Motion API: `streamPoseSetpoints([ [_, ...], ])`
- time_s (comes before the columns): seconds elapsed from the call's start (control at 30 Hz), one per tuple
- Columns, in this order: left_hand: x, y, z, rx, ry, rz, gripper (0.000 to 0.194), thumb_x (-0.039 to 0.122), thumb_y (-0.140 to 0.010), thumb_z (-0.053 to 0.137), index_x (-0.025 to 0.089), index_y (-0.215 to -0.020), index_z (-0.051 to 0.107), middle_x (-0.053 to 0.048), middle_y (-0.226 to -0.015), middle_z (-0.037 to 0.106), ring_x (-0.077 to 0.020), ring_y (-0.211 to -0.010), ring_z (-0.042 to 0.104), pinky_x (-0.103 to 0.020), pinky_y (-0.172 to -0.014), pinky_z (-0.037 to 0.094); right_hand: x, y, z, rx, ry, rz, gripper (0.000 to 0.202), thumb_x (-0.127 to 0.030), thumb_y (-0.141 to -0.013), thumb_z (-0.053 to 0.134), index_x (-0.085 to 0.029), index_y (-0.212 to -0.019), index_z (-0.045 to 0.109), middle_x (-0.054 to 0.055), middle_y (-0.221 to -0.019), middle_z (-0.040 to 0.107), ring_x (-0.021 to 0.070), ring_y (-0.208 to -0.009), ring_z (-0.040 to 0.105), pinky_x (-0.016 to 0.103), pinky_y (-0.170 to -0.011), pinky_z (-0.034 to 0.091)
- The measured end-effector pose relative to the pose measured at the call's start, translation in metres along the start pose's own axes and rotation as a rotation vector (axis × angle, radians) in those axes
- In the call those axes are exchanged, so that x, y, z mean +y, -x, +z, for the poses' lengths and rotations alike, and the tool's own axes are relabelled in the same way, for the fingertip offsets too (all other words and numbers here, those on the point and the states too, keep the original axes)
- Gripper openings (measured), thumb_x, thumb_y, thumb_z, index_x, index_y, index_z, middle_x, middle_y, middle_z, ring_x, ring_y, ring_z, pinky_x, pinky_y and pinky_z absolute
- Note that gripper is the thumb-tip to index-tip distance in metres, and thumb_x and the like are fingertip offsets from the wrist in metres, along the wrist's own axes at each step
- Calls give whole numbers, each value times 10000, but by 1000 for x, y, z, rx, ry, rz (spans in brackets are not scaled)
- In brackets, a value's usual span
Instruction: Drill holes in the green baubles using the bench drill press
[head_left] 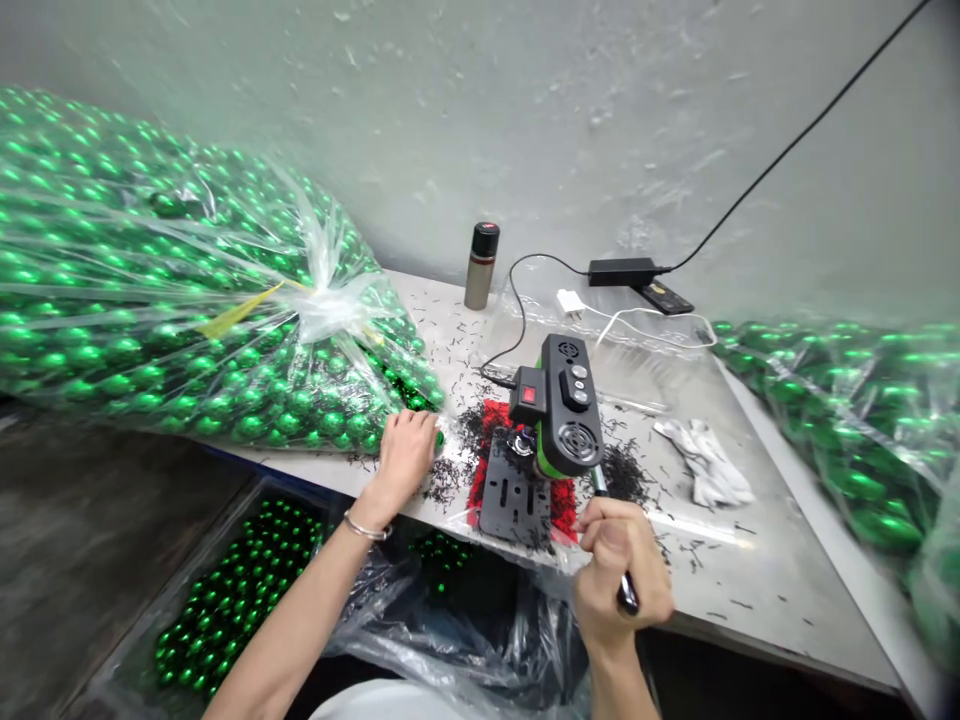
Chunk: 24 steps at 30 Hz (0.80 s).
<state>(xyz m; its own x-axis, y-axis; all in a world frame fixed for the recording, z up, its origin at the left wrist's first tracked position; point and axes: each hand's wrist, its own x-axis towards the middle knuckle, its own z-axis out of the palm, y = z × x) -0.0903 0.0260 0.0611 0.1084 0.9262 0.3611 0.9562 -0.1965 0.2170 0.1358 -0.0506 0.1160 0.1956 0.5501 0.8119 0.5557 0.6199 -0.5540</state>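
Observation:
My right hand is wrapped round the black-tipped lever handle of a small black-and-green bench machine. The machine has a red switch and a slotted black base plate, which lies on a red mat. My left hand is at the near right corner of a big clear bag full of shiny green balls. Its fingers are curled, with a bit of a green ball showing at the fingertips. Small black pieces are heaped round the base.
At the back are a bottle, a black power adapter, a white charger and a phone-like black object. White gloves lie right. Another bag of green balls stands far right. Below the table edge, an open container holds green balls.

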Motion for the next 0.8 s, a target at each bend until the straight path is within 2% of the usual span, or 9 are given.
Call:
streamPoseSetpoints([
  [0.07, -7, -13, -3, -124, -84, 62, 220, 245, -968, 513, 151, -964, 713, -137, -944, 725, -304, -927, 594, -426, -813, 403, 1, 1, -1, -11, 11, 2, 301, -66, -911, 450, -195, -640, 479, -24, -609, 513, 122, -620, 562, 271, -576, 399],
  [0.17, -10, -10, -6, -263, -134, 129, 193, 307, -906, 637, 137, -963, 711, -132, -874, 717, -320, -908, 608, -432, -818, 403, 2, 2, -1, -6, 13, -4, 290, -65, -908, 454, -197, -652, 483, -24, -611, 518, 123, -621, 559, 271, -576, 399],
  [0.27, -9, 1, -4, -265, -65, 55, 273, 255, -869, 682, 117, -1104, 681, -143, -931, 714, -317, -909, 637, -441, -836, 427, 3, 3, -1, -7, 12, -20, 281, -64, -905, 456, -199, -661, 486, -24, -607, 518, 128, -626, 562, 275, -573, 399],
  [0.33, -8, 5, -3, -169, 144, -33, 353, 264, -872, 676, 137, -1199, 646, -150, -1064, 701, -299, -943, 647, -436, -851, 450, 4, 3, -1, -17, 11, -29, 280, -61, -902, 461, -201, -661, 487, -24, -607, 517, 130, -629, 566, 276, -570, 400],
  [0.43, -3, 7, -5, -96, 722, -226, 435, 366, -880, 661, 184, -1272, 611, -119, -1148, 681, -250, -928, 668, -369, -780, 510, 5, 3, -1, -27, -3, -44, 285, -45, -894, 463, -203, -657, 479, -24, -612, 520, 127, -634, 568, 272, -570, 411],
  [0.53, 9, 7, -11, -217, 1342, -470, 535, 424, -852, 687, 221, -1335, 578, -71, -1084, 691, -201, -865, 699, -282, -672, 547, 6, 4, 0, -16, -12, -48, 285, -39, -892, 461, -204, -660, 476, -17, -630, 535, 124, -634, 566, 270, -570, 424],
  [0.6, 19, 9, -13, -301, 1621, -601, 550, 381, -815, 738, 238, -1326, 595, -53, -1078, 690, -184, -879, 711, -246, -669, 561, 7, 5, 0, -15, -15, -47, 277, -43, -894, 461, -203, -669, 481, -11, -648, 549, 124, -638, 567, 270, -572, 432],
  [0.7, 33, 13, -8, -385, 1822, -712, 520, 299, -784, 777, 242, -1282, 637, -42, -1019, 704, -168, -889, 716, -211, -666, 564, 7, 4, 0, -39, -22, -52, 269, -48, -898, 457, -204, -680, 482, -10, -658, 553, 124, -644, 569, 267, -576, 440],
  [0.8, 47, 16, 4, -427, 1790, -737, 517, 289, -784, 777, 230, -1280, 644, -48, -1005, 715, -152, -857, 706, -206, -656, 556, 6, 4, -2, -68, -4, -53, 264, -58, -904, 447, -207, -689, 484, -10, -656, 548, 126, -649, 570, 264, -576, 438],
])
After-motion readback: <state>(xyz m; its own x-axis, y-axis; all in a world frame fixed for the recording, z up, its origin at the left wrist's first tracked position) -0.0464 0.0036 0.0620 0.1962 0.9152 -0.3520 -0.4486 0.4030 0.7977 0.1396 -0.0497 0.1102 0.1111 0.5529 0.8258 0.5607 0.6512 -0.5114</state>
